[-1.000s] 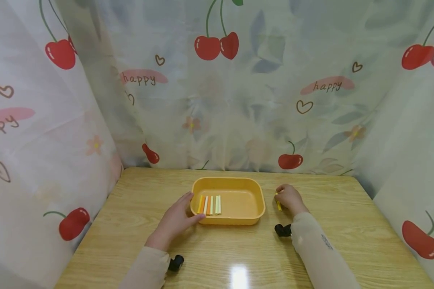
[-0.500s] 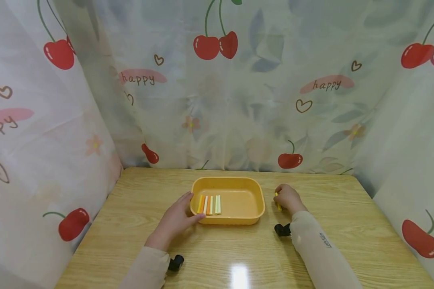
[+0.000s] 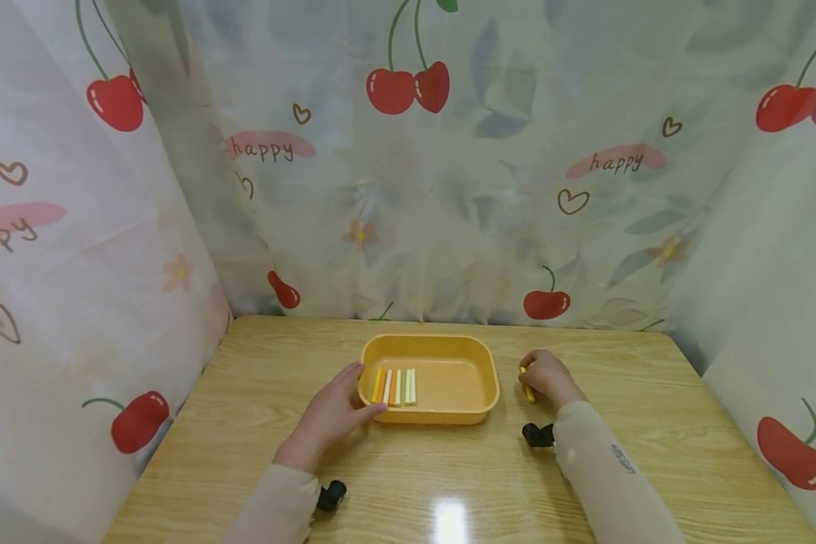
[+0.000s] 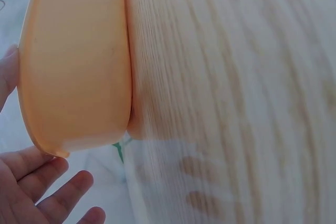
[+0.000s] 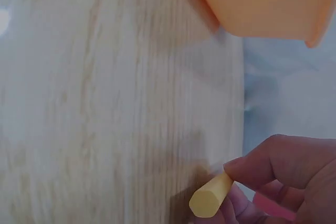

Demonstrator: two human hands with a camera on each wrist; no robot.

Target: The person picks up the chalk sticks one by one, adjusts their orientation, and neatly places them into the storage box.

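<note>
A shallow yellow-orange plastic tray point(image 3: 459, 417) sits toward the back of the table. In its left part several chalk sticks point(image 3: 394, 387), yellow, orange and whitish, lie side by side in a row. My left hand point(image 3: 329, 414) rests at the tray's left end, thumb on the near rim and the other fingers loosely extended; the left wrist view shows an index fingertip at the corner rim. Right of the tray, my right hand point(image 3: 547, 374) pinches a yellow chalk stick point(image 5: 211, 199) between thumb and fingers, its angular end pointing toward the wrist camera. The fingers hide its far end.
The wood-grain table point(image 3: 408, 468) ends at the back against a hanging cloth point(image 3: 421, 227) printed with cherries, which also encloses both sides. A black wrist mount point(image 3: 539, 435) sticks out from the right sleeve and another black mount point(image 3: 331, 496) from the left.
My right hand, with the yellow chalk stick in it, has shifted slightly right and toward me. The left hand, the tray and the chalk row stay as they were.
</note>
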